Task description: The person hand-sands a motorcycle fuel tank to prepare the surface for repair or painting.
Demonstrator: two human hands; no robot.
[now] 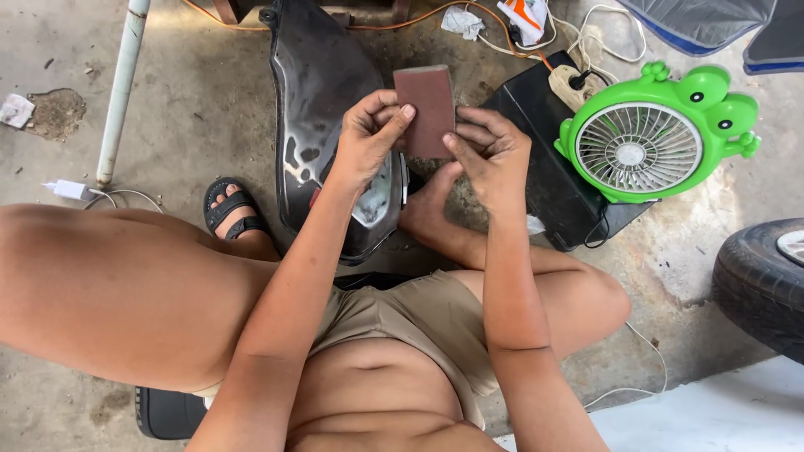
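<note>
1. The person sits low over a concrete floor (193,92), knees spread, both hands raised in front of the body.
2. The left hand (368,138) is closed on the left edge of a reddish-brown sanding block (427,105), thumb on the face turned toward the camera and fingers curled behind it.
3. The right hand (490,151) grips the same block at its lower right corner, thumb tip pressed to the front.
4. The block is held upright between the two hands, in the air above the floor, partly in front of a black glossy vehicle panel (322,100).
5. That panel lies lengthwise on the floor between the person's legs, with dull, scuffed patches near its lower end.
6. A foot in a black sandal (230,209) rests just left of the panel.
7. To the right, a green frog-shaped fan (662,134) stands on a black box (548,176), beside a power strip (574,84) with white and orange cables.
8. A white pipe (121,84) stands at the upper left, and part of a tyre (758,280) shows at the right edge.
</note>
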